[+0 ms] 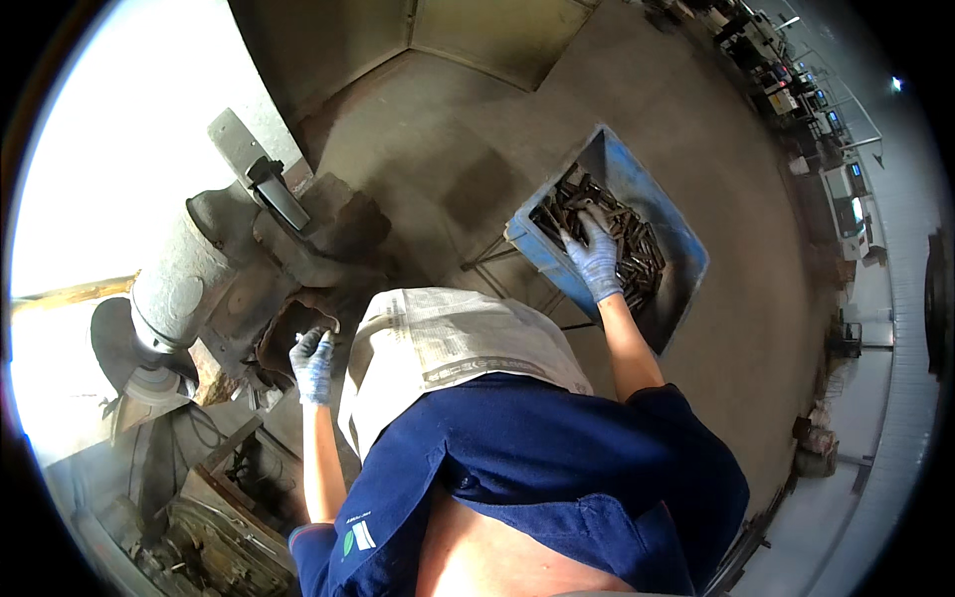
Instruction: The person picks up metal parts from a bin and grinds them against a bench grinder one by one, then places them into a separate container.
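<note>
My left hand [312, 366], in a blue-grey glove with dark fingertips, is beside the grinding machine [179, 284]. Its fingers are closed, and whatever they hold is too small to make out. Just beyond the fingertips is the curved, dark metal guard [288, 320] of the machine. On the other side, my right hand [597, 261], gloved the same way, reaches into a blue plastic crate [674, 224]. Its thumb stands apart from the fingers, which touch the heap of small, dark, elongated metal parts [637, 249] inside.
A pale cloth apron [463, 333] covers my lap. Thin metal bars [487, 261] show beside the crate. A metal cabinet or panel [487, 40] stands ahead. Worn scrap-like pieces [224, 517] lie low at the left. Equipment lines the far right wall.
</note>
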### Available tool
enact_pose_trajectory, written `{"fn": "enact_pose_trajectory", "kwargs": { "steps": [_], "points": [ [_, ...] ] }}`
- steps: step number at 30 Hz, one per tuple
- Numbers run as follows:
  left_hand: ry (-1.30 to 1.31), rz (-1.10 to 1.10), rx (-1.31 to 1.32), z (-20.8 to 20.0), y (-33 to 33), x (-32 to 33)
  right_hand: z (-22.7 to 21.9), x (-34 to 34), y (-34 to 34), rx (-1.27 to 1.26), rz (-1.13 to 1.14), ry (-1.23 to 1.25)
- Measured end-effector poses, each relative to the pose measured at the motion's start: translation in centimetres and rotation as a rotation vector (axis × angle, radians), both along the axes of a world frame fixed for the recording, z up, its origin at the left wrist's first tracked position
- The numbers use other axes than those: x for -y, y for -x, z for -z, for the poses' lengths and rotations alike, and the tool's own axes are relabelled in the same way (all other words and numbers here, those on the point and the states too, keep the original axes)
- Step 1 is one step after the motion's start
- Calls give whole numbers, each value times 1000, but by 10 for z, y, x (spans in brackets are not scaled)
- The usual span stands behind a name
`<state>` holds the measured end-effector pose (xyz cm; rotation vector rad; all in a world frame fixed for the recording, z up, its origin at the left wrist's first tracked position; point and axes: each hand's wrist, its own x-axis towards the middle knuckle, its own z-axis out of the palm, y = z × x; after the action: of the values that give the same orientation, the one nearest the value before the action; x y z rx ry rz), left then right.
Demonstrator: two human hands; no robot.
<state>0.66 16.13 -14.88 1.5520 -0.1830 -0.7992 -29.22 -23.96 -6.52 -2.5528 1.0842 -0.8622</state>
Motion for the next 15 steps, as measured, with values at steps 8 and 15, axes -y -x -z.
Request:
{"fn": "enact_pose_trajectory", "kwargs": {
  "steps": [8,15],
  "points": [
    [-234,-116,176,-68,55,-3,-11,-74,-93,135,-695,-552],
    [-644,-304,398,-116,136,-87,19,-90,-125,-167,-1118,-1010]
  ]
}}
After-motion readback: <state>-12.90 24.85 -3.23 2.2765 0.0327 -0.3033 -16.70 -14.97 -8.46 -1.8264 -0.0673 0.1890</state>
